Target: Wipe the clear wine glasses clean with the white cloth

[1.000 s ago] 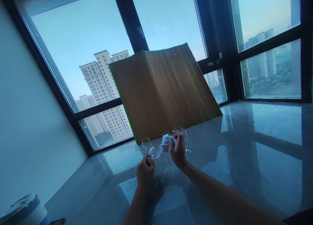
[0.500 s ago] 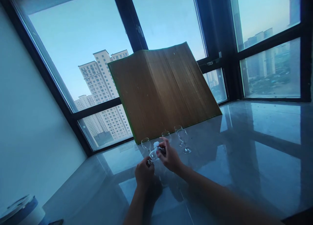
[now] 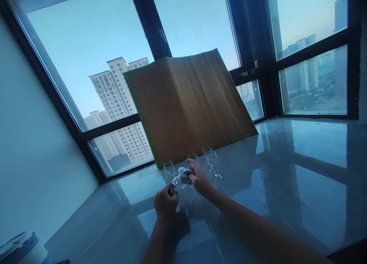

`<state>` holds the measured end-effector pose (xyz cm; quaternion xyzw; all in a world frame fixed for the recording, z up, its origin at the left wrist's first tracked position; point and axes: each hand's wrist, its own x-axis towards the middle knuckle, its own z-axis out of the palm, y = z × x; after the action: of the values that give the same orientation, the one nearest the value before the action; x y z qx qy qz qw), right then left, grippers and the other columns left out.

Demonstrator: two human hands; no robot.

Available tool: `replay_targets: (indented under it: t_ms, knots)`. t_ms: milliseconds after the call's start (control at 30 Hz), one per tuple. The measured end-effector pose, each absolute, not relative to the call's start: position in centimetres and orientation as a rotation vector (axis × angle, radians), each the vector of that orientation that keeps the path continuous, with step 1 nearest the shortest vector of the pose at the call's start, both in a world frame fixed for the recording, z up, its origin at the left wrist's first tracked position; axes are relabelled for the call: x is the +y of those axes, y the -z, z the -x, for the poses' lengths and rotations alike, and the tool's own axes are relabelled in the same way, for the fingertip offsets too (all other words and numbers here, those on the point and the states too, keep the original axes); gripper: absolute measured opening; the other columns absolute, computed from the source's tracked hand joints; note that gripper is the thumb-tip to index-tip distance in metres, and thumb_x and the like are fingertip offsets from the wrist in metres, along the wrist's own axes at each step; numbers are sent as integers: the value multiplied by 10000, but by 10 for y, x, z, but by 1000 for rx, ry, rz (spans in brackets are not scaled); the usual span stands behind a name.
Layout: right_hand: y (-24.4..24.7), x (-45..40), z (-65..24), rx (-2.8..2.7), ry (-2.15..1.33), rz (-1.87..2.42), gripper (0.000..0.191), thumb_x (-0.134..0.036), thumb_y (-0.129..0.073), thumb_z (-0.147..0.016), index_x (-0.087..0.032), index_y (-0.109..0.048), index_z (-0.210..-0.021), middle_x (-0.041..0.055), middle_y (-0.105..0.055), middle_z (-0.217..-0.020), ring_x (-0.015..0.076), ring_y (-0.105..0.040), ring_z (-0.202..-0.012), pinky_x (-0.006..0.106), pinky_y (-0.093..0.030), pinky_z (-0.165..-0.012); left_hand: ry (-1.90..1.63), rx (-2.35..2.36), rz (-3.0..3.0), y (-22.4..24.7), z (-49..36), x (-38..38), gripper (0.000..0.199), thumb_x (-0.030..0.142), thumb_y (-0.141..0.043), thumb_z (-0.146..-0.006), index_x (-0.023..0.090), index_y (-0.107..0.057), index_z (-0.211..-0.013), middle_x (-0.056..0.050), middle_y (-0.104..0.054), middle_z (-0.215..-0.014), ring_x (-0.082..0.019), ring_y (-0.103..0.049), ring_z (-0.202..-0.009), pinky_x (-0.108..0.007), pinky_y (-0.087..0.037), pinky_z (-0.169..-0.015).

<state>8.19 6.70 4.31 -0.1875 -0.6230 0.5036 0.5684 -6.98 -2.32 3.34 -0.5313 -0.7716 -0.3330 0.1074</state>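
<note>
My left hand (image 3: 166, 201) is closed round the lower part of a clear wine glass (image 3: 178, 183), whose bowl tilts toward the right. My right hand (image 3: 200, 181) grips a pale cloth (image 3: 186, 176) against the bowl of that glass. Just behind stands another clear glass (image 3: 169, 168), and a further glass (image 3: 192, 157) is partly hidden by my right hand. To the right, two more glasses stand close together, the nearer one (image 3: 212, 157) overlapping the one behind (image 3: 206, 150).
A large brown board (image 3: 192, 107) with green edging leans on the windows behind the glasses. The glossy grey surface (image 3: 114, 222) mirrors the windows. A white and blue round container (image 3: 25, 248) sits at the lower left, with a dark object beside it.
My right hand has turned and shifted slightly, and more of the cloth shows beside the bowl. My left hand keeps its hold. The whole view has moved a little.
</note>
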Motion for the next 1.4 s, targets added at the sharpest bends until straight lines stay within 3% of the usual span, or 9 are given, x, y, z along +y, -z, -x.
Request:
replay_targets:
  t_ms: [367, 533, 667, 833, 967, 1033, 1133, 1267, 1400]
  knots:
    - [-42, 67, -84, -1576, -1239, 458, 587, -141, -494, -671, -193, -500, -1255, -27, -580, -730, 157, -528, -657, 257, -402, -597, 961, -2257, 1595, -34, 76, -26, 276, 139, -583, -717, 233, -784, -882, -19, -684, -634, -178, -609, -653, -269, -303, -641]
    - [-45, 63, -88, -1682, -1174, 463, 557, -173, -537, -705, -199, -524, -1261, -27, -560, -733, 172, -511, -679, 276, -389, -622, 978, -2247, 1611, -31, 82, -24, 255, 147, -576, -743, 235, -777, -874, -15, -682, -631, -171, -602, -649, -265, -306, -645]
    - [-46, 59, -91, -1758, -1126, 450, 539, -309, -554, -795, -193, -532, -1322, 6, -602, -812, 205, -542, -750, 327, -428, -708, 950, -2231, 1620, -28, 82, -24, 241, 142, -582, -736, 227, -769, -862, -20, -690, -637, -171, -596, -644, -269, -299, -645]
    - [-39, 52, -90, -1940, -1050, 410, 578, -494, -565, -839, -201, -582, -1336, 96, -670, -1106, 274, -603, -968, 422, -451, -898, 825, -2168, 1780, -23, 76, -23, 161, 156, -590, -764, 212, -741, -772, -40, -718, -686, -169, -602, -660, -283, -269, -628]
    - [-34, 54, -88, -1941, -1030, 392, 561, -484, -562, -860, -202, -596, -1344, 134, -631, -1294, 316, -582, -1152, 465, -417, -1013, 830, -2184, 1819, -23, 73, -24, 154, 194, -577, -811, 206, -720, -752, -33, -706, -675, -153, -564, -628, -282, -263, -621]
    - [-34, 55, -86, -1925, -997, 406, 555, -429, -592, -852, -206, -584, -1360, 121, -656, -1240, 304, -597, -1113, 450, -433, -988, 862, -2171, 1824, -25, 73, -25, 159, 202, -569, -817, 205, -713, -750, -24, -686, -654, -143, -535, -606, -281, -255, -614]
    - [-35, 54, -85, -1925, -918, 453, 553, -350, -607, -851, -206, -555, -1383, 60, -692, -975, 244, -611, -884, 376, -463, -842, 910, -2139, 1833, -28, 74, -25, 156, 189, -565, -804, 208, -714, -764, -3, -636, -605, -134, -499, -579, -281, -244, -607]
    - [-38, 48, -85, -1934, -772, 499, 565, -281, -587, -868, -205, -495, -1420, -25, -597, -739, 172, -515, -658, 294, -388, -683, 913, -2090, 1863, -33, 74, -25, 141, 154, -561, -769, 203, -668, -691, 15, -553, -541, -128, -461, -558, -283, -234, -606]
    - [-40, 42, -84, -1897, -708, 541, 486, -234, -488, -928, -204, -478, -1412, -49, -523, -654, 166, -486, -598, 279, -322, -616, 900, -2076, 1835, -36, 74, -25, 164, 143, -550, -769, 202, -604, -626, 9, -554, -555, -128, -460, -572, -284, -229, -607]
